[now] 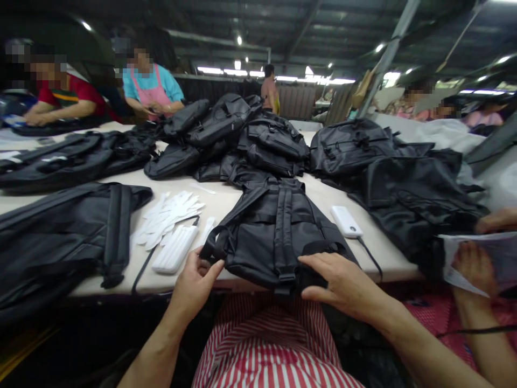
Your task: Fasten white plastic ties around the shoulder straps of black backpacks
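A black backpack [258,242] lies on the pale table in front of me, its two padded straps facing up and its base at the table's near edge. At its lower left corner, my left hand [197,275] pinches the black fabric between thumb and fingers. My right hand [331,277] rests on the lower right part with fingers stretched and the thumb apart. White paper strips [172,213] are piled left of the backpack, beside a white power bank [175,249] with a cable. Another white power bank [346,221] lies to the right.
Black bags are heaped at the back [226,118] and right [416,188]; another backpack [60,231] lies at left. At the right edge, a neighbour's hands [476,267] hold a white sheet [456,264]. People work across the table [0,199].
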`<state>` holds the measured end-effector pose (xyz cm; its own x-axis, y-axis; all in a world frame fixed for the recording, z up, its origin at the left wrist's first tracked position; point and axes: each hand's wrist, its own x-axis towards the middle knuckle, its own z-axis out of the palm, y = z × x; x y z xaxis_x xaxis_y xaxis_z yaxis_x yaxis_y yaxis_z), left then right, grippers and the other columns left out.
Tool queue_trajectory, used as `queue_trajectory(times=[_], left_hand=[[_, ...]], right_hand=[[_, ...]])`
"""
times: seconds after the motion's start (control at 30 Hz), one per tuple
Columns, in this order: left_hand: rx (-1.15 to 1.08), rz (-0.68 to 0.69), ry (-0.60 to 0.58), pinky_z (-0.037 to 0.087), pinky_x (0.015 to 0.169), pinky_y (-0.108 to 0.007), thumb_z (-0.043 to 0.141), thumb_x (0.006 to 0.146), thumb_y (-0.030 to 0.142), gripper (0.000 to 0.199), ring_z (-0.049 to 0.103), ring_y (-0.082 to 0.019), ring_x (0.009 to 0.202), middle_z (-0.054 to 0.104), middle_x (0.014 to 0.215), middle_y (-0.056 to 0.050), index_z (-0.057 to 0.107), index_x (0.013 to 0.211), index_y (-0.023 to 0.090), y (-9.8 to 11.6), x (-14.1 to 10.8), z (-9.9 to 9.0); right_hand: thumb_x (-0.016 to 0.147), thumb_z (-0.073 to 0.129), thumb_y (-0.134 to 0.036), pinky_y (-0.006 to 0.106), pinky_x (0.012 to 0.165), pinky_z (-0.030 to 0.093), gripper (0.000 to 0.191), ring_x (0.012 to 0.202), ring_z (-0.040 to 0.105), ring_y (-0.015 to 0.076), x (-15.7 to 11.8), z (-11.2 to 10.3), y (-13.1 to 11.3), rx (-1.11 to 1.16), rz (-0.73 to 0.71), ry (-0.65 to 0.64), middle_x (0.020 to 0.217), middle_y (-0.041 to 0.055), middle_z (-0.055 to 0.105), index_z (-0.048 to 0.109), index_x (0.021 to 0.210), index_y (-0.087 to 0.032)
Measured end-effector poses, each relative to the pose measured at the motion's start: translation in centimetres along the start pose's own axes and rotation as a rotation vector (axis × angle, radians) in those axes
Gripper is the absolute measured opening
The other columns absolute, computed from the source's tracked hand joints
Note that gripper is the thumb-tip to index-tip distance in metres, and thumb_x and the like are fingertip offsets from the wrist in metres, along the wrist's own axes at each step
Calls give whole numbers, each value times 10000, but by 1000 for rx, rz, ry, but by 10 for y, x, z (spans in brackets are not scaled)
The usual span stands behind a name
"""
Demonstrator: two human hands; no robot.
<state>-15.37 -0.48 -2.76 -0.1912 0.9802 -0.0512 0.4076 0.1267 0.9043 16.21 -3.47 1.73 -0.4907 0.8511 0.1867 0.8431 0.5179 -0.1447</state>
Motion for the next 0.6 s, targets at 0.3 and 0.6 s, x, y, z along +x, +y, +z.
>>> queue_trajectory(times=[0.3, 0.6], left_hand=[[577, 750, 124, 237, 1035, -421, 534, 769, 363, 599, 383, -285, 1210, 450, 1290, -136, 358, 1310, 177, 52, -32, 4], [959, 549, -282, 421, 732, -343, 542, 738, 457, 322, 613, -271, 851, 672, 917, -92, 603, 960, 232, 110, 43, 66]], right_hand=[[799, 585, -302, 312, 688, 377, 169, 813, 554, 208, 17, 21, 1, -236, 127, 169, 844, 56, 615, 561, 916, -182], [783, 596, -344, 359, 752, 339, 236, 853, 515, 251, 51, 6, 18, -310, 279, 327, 863, 96, 589, 530, 917, -161]])
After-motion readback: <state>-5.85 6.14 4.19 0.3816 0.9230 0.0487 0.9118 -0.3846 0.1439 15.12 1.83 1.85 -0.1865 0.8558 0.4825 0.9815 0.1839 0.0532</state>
